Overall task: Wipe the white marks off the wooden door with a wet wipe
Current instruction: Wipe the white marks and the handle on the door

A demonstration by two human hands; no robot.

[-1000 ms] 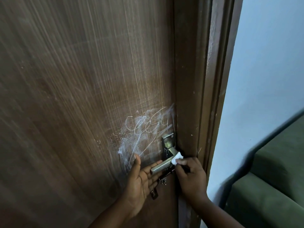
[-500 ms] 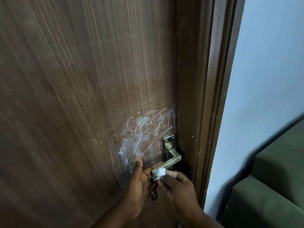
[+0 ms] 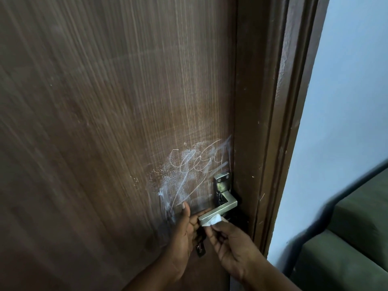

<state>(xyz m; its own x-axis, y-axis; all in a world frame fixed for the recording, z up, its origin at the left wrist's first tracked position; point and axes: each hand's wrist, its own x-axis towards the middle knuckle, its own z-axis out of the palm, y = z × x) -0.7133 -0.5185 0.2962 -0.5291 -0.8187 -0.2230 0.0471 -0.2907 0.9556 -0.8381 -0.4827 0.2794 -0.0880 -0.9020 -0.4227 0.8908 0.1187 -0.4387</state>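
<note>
Small white wet wipe (image 3: 214, 219), pinched in right hand (image 3: 235, 246) fingers, now slid along angular metal lever handle (image 3: 218, 211) to its left tip, left hand (image 3: 184, 232) cupped open behind, holding nothing; white chalky marks (image 3: 189, 171) on brown wooden door (image 3: 105, 122) still untouched.

**Marks, door and wipe around the lever handle**

Wooden door (image 3: 109, 114): dark brown, vertical grain, upright and filling most of the view, faintly streaked pale higher up. Lever handle (image 3: 218, 211) taken as landmark, silver metal, near the door's right edge. White marks (image 3: 189, 171): looping scribbles over a powdery smear, directly above and to the left of the handle, running down in thin strokes to the handle's level. Wet wipe (image 3: 214, 219): small, white, crumpled into a wad, pressed against the underside of the handle's free end, pinched there by fingertips, well short of the scribbles.
</note>
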